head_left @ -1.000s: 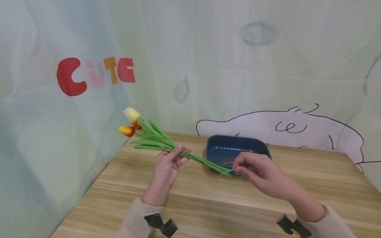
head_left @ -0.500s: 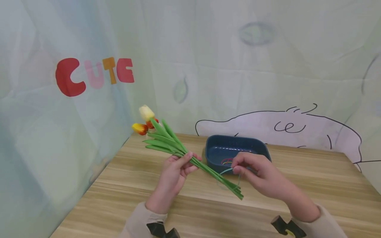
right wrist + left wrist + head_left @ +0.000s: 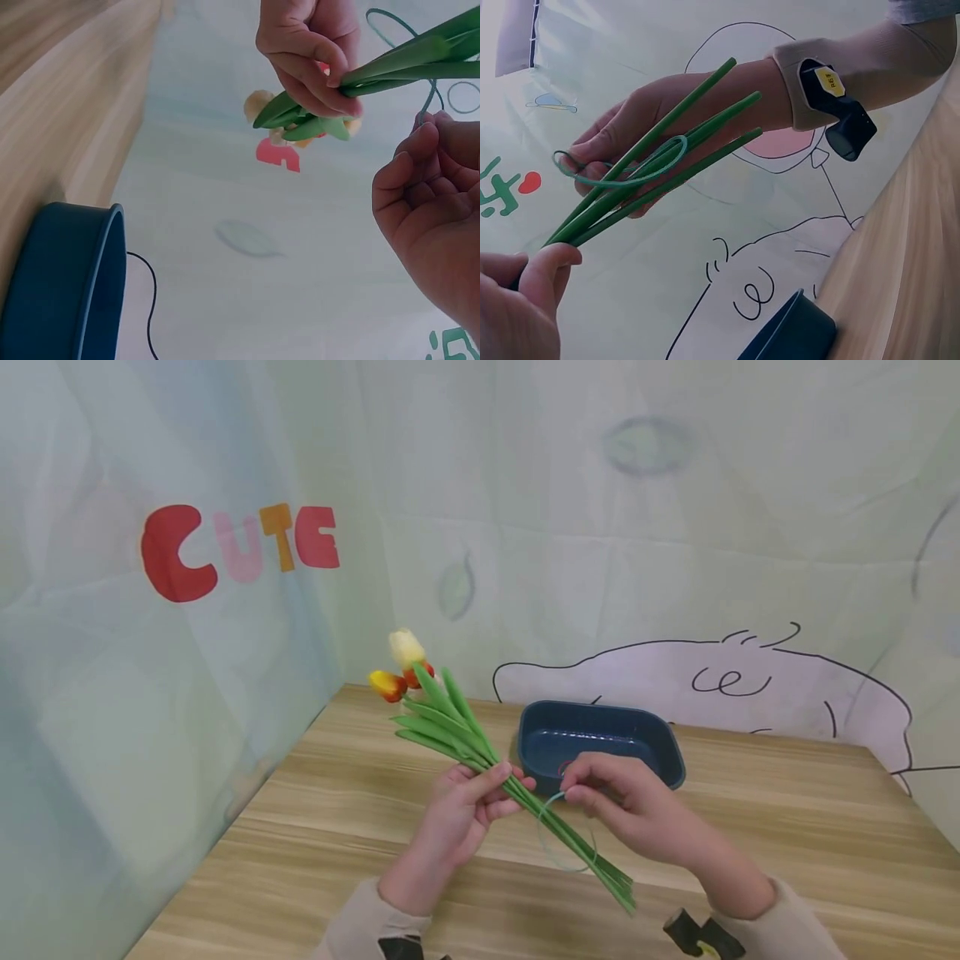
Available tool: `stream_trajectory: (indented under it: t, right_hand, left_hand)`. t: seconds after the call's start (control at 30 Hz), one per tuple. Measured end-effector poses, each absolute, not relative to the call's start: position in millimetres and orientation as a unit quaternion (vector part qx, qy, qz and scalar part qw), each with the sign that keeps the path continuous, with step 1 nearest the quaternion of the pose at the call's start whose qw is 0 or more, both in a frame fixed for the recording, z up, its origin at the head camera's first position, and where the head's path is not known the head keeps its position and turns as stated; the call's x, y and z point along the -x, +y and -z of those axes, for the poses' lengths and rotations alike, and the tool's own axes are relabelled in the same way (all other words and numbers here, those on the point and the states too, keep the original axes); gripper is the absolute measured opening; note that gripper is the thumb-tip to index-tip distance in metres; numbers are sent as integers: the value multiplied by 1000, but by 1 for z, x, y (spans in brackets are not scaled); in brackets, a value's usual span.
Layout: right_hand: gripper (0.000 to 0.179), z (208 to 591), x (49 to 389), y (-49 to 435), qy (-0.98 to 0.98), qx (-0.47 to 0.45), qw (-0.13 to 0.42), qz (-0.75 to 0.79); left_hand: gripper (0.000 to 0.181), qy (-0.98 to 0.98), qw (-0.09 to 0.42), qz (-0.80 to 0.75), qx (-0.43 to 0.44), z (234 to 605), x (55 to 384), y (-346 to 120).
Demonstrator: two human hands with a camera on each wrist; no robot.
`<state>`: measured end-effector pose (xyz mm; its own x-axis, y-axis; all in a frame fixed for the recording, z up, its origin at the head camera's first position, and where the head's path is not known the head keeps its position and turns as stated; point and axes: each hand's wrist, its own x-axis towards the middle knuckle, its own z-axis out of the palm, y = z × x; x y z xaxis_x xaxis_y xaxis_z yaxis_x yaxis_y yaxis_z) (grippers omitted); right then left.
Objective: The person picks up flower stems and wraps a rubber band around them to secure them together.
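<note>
My left hand grips a bunch of tulips by the stems, just below the leaves. The white and orange-yellow blooms point up and left, and the stem ends slant down to the right. A thin teal rubber band loops loosely around the lower stems in the left wrist view. My right hand pinches one side of that band between thumb and fingertips, close beside the stems. In the right wrist view the pinched part of the band runs up from the fingertips past the stems.
A dark blue tray stands on the wooden table behind the hands. A bit of a red band shows inside it, partly hidden by my right hand. A printed curtain closes off the back and left.
The left hand has brought the tulips right and towards me, so the stems reach further through the teal band. My right hand has shifted slightly left, and the band sits higher up the stems.
</note>
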<state>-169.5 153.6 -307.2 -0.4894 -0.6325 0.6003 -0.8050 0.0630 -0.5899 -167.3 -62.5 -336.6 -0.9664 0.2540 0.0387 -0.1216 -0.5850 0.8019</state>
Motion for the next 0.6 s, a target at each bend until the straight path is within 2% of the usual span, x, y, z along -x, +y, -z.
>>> stream_trajectory:
  t: [0.33, 0.6]
  right_hand:
    - [15, 310, 172, 145, -736, -483, 87, -466]
    - [12, 311, 177, 142, -725, -483, 63, -487]
  left_hand:
    - [26, 439, 135, -883, -93, 340, 160, -55]
    - [23, 432, 148, -882, -120, 343, 156, -51]
